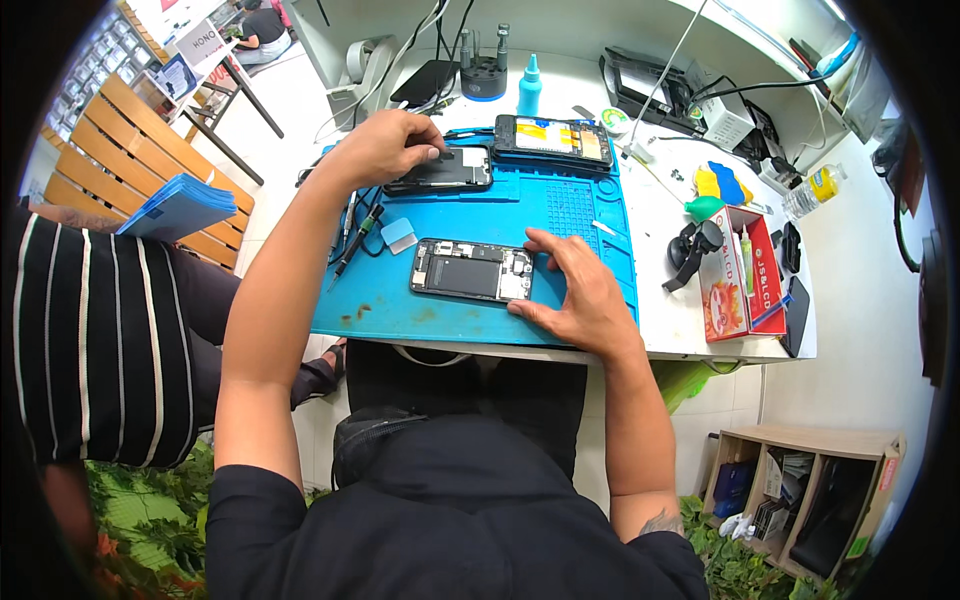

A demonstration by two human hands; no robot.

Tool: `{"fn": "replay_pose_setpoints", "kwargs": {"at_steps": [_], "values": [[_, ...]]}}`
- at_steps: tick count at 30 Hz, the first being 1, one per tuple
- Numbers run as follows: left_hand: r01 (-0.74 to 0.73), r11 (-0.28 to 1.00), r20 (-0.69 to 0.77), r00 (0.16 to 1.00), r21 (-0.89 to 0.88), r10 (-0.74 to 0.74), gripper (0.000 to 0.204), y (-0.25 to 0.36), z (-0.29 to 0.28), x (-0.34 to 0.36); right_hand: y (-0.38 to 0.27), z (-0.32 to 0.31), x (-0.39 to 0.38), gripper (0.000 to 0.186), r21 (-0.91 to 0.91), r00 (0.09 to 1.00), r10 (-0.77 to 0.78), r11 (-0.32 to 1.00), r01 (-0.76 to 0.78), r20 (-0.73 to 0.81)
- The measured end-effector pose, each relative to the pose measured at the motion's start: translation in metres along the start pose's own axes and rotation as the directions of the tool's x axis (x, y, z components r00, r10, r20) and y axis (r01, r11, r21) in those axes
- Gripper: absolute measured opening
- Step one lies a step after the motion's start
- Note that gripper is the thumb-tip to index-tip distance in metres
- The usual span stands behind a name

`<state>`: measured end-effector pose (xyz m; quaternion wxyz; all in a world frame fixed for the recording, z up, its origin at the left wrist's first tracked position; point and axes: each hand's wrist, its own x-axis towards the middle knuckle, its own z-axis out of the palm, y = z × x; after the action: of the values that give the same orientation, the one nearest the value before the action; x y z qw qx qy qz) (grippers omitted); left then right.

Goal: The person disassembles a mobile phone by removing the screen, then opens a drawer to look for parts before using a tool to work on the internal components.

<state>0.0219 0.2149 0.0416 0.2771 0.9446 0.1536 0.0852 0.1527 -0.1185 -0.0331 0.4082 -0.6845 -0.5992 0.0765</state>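
An opened phone (468,272) lies flat on the blue work mat (470,215), its inner parts showing. My right hand (582,300) grips its right end, with the thumb at the near corner and the index finger at the far one. Farther back, my left hand (392,150) is over a second opened phone part (455,170), dark with a light strip at its right. Its fingertips are pinched together there; what is between them, if anything, is too small to make out. Left of the near phone sit a small blue-and-white block (398,236) and a thin screwdriver-like tool (352,250).
Another opened phone (553,140) rests on a stack at the mat's back. Behind stand a light-blue bottle (530,88) and a round tool holder (484,75). A red-and-white box (742,285) occupies the right side. A person in a striped top (105,340) is at my left.
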Motion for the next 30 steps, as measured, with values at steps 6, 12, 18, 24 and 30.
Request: {"fn": "replay_pose_setpoints", "kwargs": {"at_steps": [6, 12, 18, 24, 30], "values": [[-0.086, 0.989, 0.023, 0.996, 0.124, 0.084, 0.021, -0.006, 0.007, 0.006, 0.0, 0.0, -0.001, 0.082, 0.011, 1.0, 0.001, 1.0, -0.001, -0.005], [-0.04, 0.997, -0.166, 0.985, 0.06, 0.049, 0.023, -0.008, 0.002, -0.016, -0.002, 0.002, -0.001, 0.079, 0.002, 1.0, 0.022, 1.0, -0.022, 0.013], [-0.232, 0.973, -0.271, 0.937, -0.016, 0.219, 0.019, 0.026, 0.001, -0.053, 0.0, -0.001, -0.003, 0.078, -0.105, 0.998, -0.048, 0.993, 0.044, -0.034], [-0.642, 0.321, -0.224, 0.619, -0.696, 0.753, 0.028, 0.176, -0.022, -0.127, 0.012, 0.001, -0.005, 0.078, -0.059, 1.0, -0.003, 0.998, 0.003, -0.009], [-0.48, -0.296, -0.496, 0.37, -0.826, 0.785, 0.039, 0.225, 0.041, -0.162, -0.001, 0.005, 0.0, 0.08, -0.09, 1.0, -0.015, 0.996, 0.013, -0.018]]}}
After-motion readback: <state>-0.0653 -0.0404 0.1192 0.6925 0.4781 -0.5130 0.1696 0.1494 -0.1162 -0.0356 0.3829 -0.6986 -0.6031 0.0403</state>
